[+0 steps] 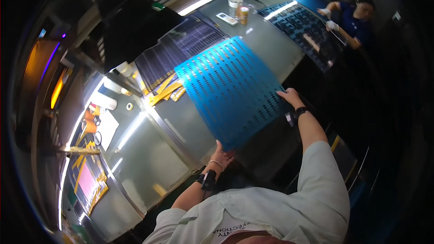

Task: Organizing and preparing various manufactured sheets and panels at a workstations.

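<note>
Both hands grip the blue perforated sheet (228,90): left hand (221,156) at its near corner, right hand (288,96) on its right edge (long axis running away), over the grey surface's (149,162) near edge.
</note>
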Motion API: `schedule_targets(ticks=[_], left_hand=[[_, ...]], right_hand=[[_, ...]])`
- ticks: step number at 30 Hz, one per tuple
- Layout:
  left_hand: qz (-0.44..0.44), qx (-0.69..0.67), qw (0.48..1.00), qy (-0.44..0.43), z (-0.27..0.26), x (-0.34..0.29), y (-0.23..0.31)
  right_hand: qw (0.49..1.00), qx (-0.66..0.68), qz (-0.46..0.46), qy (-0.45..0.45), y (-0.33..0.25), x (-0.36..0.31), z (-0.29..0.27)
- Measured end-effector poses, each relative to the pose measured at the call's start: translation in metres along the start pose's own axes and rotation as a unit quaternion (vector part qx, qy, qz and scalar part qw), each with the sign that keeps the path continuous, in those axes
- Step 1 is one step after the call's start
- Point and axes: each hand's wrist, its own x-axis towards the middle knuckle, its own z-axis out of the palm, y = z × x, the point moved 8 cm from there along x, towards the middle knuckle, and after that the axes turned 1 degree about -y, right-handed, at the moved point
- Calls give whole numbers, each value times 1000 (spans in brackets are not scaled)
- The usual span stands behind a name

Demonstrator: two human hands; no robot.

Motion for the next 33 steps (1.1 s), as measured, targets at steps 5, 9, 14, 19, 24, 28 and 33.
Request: schedule_targets(ticks=[5, 9, 14, 19, 24, 28, 33], left_hand=[[62, -59, 996, -28, -33, -4, 1], [114, -50, 983, -137, -52, -15, 15], [221, 213, 935, -178, -56, -71, 56], [176, 157, 942, -237, -46, -93, 100], [86, 373, 874, -298, -10, -96, 91], [-28, 681, 652, -332, -26, -69, 62], [-170, 461, 809, -323, 6, -48, 31]], right_hand=[[943, 277, -79, -165, -46, -40, -7], [913, 382, -88, -109, -51, -123, -40], [863, 489, -127, 0, -47, -235, -42], [827, 543, -74, 129, -20, -370, -23], [767, 596, 29, 236, 24, -447, -12], [703, 559, 141, 416, 85, -496, 21], [672, 555, 161, 463, 126, -519, 71]])
